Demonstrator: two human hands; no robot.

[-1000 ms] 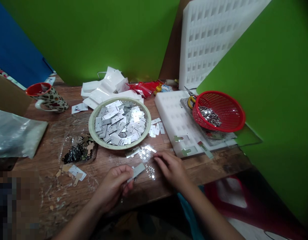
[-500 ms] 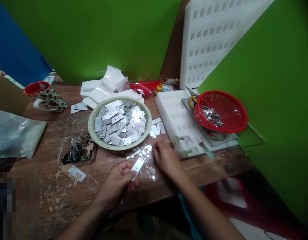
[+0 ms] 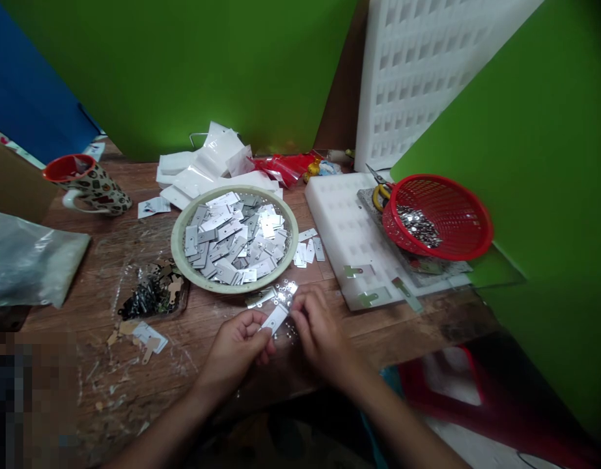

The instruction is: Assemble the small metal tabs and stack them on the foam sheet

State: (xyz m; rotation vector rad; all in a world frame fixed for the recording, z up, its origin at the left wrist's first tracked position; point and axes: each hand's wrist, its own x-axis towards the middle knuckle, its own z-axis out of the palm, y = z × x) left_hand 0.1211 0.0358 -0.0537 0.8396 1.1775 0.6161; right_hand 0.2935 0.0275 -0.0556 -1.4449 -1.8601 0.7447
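Between the thumb and fingers of my left hand [image 3: 241, 342] is a flat silver metal plate [image 3: 275, 319] with a small round mark on it. My right hand [image 3: 322, 332] is close to the plate's far end, its fingers pinched together; whatever they hold is too small to make out. Small shiny washers [image 3: 283, 291] lie scattered on the table under and beyond the hands. Just past them stands a round pale basket [image 3: 180, 260] heaped with similar metal plates [image 3: 226, 241]. A few loose plates [image 3: 310, 251] rest at its right side.
A white foam block [image 3: 334, 241] sits on the right, bearing small metal pieces and a red basket [image 3: 486, 228] of shiny parts with pliers [image 3: 381, 192] beside it. At left are a clear tray of dark pieces [image 3: 153, 293], a patterned mug [image 3: 102, 189] and a plastic bag [image 3: 31, 260].
My right hand has lifted from the washers and moved left toward the plate, fingers pinched. My left hand still holds the plate, now shifted slightly right. The view has moved a little.
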